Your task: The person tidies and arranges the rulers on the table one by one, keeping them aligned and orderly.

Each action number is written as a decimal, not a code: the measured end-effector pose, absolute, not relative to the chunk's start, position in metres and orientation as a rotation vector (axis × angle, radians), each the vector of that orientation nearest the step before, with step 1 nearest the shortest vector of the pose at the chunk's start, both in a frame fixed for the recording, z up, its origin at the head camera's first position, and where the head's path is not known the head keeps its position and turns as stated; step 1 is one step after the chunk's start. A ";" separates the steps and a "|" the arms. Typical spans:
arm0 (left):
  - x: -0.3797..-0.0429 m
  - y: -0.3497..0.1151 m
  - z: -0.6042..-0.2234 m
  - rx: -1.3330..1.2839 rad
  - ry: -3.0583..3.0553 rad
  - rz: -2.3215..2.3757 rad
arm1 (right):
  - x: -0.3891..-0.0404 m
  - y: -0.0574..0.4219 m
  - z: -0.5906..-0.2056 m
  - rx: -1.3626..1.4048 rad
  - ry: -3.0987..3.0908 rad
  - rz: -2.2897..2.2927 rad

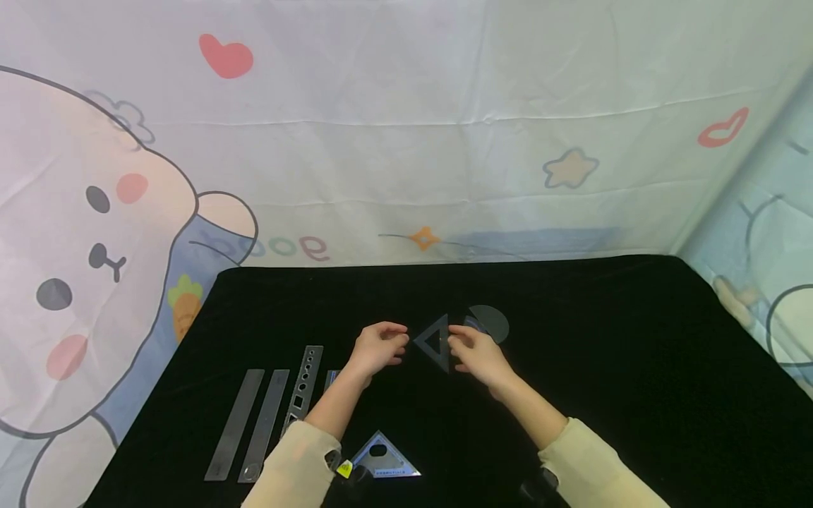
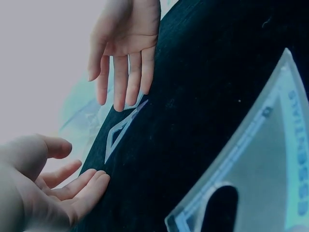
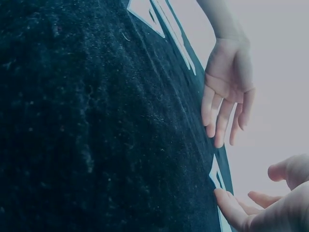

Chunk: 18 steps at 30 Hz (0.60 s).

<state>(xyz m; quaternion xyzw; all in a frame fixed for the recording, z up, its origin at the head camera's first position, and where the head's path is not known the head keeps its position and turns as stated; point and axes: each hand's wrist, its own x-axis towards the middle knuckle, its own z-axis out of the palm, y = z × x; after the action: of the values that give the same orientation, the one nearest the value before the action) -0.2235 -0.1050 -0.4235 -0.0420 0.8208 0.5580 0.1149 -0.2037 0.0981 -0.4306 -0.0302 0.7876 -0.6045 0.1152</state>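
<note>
A small clear set square (image 1: 422, 341) with a triangular cutout lies on the black cloth between the two hands. To its left is my left hand (image 1: 380, 347), fingers loosely bent and apart from it, holding nothing. My right hand (image 1: 478, 355) hovers at its right edge with relaxed fingers; whether the fingertips touch it I cannot tell. In the left wrist view the right hand (image 2: 133, 38) points its extended fingers down toward the set square (image 2: 110, 145). Just behind the right hand lies a clear round-edged protractor (image 1: 494, 321), partly hidden by the fingers.
Two plain rulers (image 1: 235, 427) (image 1: 265, 423) and a ruler with cutout shapes (image 1: 308, 374) lie at the left. A blue-marked piece (image 1: 330, 379) is mostly hidden behind the left forearm. Nearer the front lies a larger set square (image 1: 395, 466). A printed curtain (image 1: 406, 162) hangs behind the table.
</note>
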 end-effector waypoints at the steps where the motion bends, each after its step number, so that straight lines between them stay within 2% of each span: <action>1: -0.224 -0.104 -0.423 -0.127 2.394 1.635 | -0.204 0.098 -0.430 -0.083 2.300 -1.777; 18: -0.234 -0.093 -0.419 -0.147 2.314 1.644 | -0.211 0.097 -0.431 0.002 2.126 -1.838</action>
<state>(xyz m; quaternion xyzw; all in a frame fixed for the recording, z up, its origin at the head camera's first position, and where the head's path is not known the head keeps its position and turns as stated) -0.2335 -0.0931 -0.4186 -0.0511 0.8050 0.5719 0.1491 -0.2114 0.0974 -0.4314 0.0008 0.7463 -0.6449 0.1648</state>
